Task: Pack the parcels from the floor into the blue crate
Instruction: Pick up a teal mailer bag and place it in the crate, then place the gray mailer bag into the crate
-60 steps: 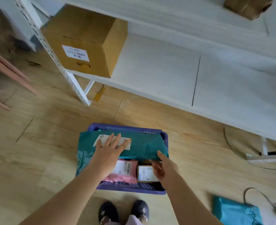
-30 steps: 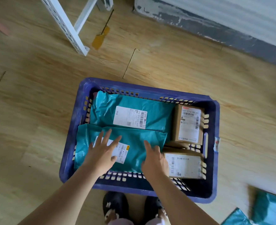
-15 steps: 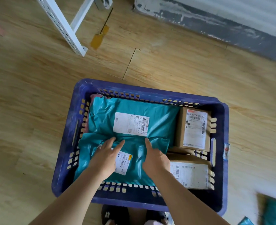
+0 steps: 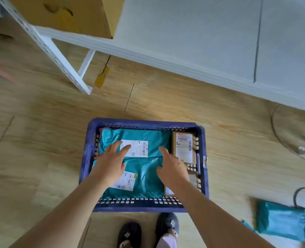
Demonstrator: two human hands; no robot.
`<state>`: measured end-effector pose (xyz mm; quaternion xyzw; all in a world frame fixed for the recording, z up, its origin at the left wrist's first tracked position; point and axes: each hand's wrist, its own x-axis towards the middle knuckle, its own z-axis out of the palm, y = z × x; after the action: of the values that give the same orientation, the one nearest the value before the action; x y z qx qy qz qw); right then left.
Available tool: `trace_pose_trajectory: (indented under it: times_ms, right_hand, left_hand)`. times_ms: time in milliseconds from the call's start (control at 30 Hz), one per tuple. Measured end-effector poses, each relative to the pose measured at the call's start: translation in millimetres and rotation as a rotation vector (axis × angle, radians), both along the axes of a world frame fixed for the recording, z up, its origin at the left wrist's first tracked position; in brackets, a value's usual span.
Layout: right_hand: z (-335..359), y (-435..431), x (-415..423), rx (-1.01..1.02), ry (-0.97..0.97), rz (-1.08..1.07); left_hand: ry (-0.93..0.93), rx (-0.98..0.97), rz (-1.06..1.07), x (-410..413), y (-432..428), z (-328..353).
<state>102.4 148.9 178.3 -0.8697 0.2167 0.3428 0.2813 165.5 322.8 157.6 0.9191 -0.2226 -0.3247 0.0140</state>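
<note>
Blue crate (image 4: 87, 167) on floor, left hand (image 4: 110, 162) and right hand (image 4: 173, 169) apart, fingers loose over teal parcels (image 4: 148, 179), gripping nothing, cardboard box (image 4: 184, 147) inside at right

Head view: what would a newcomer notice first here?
The blue crate on the wooden floor, bottom centre, draws the eye. It holds a far teal mailer bag, a near teal mailer bag and a labelled cardboard box along its right wall. The left hand and right hand reach in over the bags, fingers open. Another teal parcel lies on the floor at lower right.
</note>
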Motion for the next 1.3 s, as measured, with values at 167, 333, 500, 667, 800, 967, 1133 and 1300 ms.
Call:
trace_pose_trajectory:
  times_ms: [167,333,500,667,800,967,1133,1300]
  right_hand:
    - [115.4,-13.8,-7.0,-0.040,-0.189,-0.025]
    - [229.6,-31.4,-32.2,-0.109,-0.312,-0.115]
    - [329.0,-44.2,-64.5,-0.142,-0.398,-0.220]
    - [408.5,-51.3,-102.2,-0.199,-0.501,-0.285]
    - [451.1,-56.2,-141.0,-0.289,-0.563,-0.336]
    - [488.0,-65.6,-208.6,-0.358,-0.599,-0.457]
    - [502.9,-80.7,-288.1,-0.450,-0.568,-0.627]
    - [507.8,-96.3,-377.8,-0.527,-0.529,-0.810]
  left_hand:
    - [-0.075,-0.144,-0.119,3.5,-34.1,117.8]
    - [-0.121,-0.273,-0.207,-5.2,-61.3,238.6]
    - [-0.190,-0.374,-0.332,-19.7,-78.9,335.5]
    - [-0.233,-0.397,-0.463,-40.2,-91.6,413.1]
    - [-0.260,-0.457,-0.562,-67.1,-107.6,461.3]
    - [-0.241,-0.551,-0.676,-115.5,-134.9,498.4]
    - [-0.196,-0.602,-0.798,-172.3,-170.8,511.1]
    - [-0.131,-0.622,-0.897,-234.5,-208.1,516.1]
